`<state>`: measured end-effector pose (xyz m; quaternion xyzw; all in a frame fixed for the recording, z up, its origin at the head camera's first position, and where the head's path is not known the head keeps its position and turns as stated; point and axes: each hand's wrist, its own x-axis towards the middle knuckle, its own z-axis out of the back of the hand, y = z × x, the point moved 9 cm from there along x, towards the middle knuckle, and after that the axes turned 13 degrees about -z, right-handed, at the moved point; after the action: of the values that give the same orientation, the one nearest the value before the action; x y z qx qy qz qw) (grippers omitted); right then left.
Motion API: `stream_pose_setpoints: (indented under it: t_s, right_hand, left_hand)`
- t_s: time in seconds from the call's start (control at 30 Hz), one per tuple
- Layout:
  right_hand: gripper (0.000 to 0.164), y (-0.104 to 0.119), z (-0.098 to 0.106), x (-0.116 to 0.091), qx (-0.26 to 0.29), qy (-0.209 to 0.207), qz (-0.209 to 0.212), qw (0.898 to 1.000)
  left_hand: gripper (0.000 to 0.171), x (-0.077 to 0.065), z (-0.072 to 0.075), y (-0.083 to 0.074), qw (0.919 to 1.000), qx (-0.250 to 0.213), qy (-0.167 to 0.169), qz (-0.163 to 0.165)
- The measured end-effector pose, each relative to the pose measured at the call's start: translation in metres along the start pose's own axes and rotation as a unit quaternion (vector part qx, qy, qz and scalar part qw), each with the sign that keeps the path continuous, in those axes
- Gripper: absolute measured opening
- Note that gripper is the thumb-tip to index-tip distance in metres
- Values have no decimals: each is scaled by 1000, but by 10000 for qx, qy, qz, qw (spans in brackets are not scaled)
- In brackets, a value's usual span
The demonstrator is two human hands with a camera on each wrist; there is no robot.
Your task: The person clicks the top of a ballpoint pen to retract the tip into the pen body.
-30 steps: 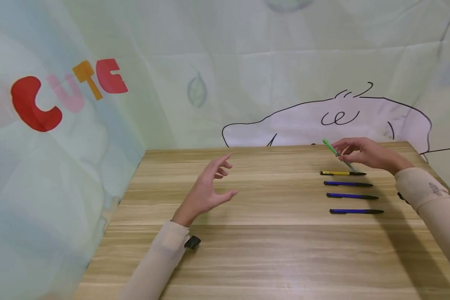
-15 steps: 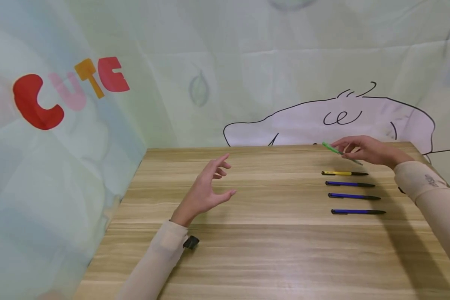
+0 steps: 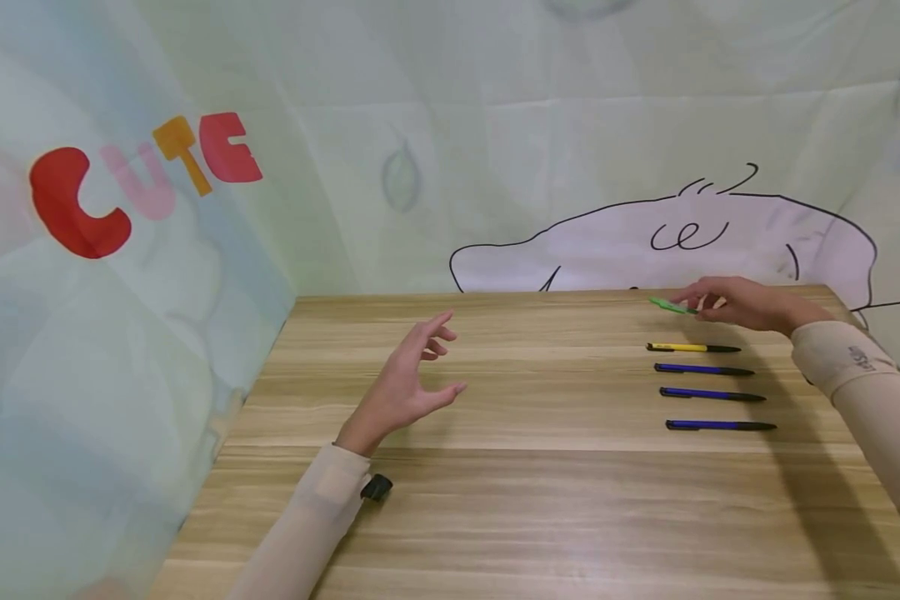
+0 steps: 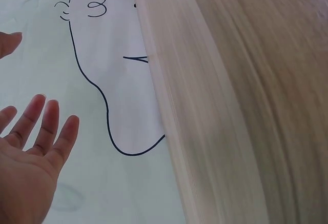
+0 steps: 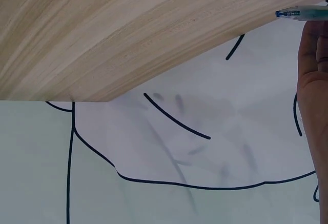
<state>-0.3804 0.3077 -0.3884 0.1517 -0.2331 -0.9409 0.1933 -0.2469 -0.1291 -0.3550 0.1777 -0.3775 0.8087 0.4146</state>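
Observation:
At the table's far right, my right hand (image 3: pixel 746 303) pinches a green pen (image 3: pixel 667 306) between thumb and fingers. The pen lies almost level, its green end pointing left, close over the wood near the back edge. Its clear barrel and blue tip (image 5: pixel 300 13) show in the right wrist view, while the middle is hidden by the fingers. Just in front, a yellow pen (image 3: pixel 686 347) and three blue pens (image 3: pixel 701 369) lie in a row, roughly parallel. My left hand (image 3: pixel 399 385) hovers over the table's left half, fingers spread from the thumb, holding nothing.
The wooden table (image 3: pixel 510 517) meets a printed cloth backdrop (image 3: pixel 390 108) along its back edge. Another cloth wall (image 3: pixel 120 350) with large letters stands along the left side. Black wrist straps show under both sleeves.
My right hand has lowered the green pen toward the table behind the yellow one, turning it from a steep slant to nearly level. My left hand has drifted slightly left.

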Motion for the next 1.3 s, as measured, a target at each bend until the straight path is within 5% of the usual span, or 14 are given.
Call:
stream_pose_setpoints:
  t_s: [0.43,0.8,1.3]
  right_hand:
    - [38,-5,-18,4,-201,191,-193,9994]
    - [32,-4,-28,12,-1064,-296,209,9937]
    - [41,-7,-28,1,-915,-588,200,9939]
  left_hand:
    - [96,-4,0,3,10000,-45,14,55]
    - [95,0,1,-1,10000,-10,-7,-85]
    - [93,2,-2,-2,9999,35,65,-96]
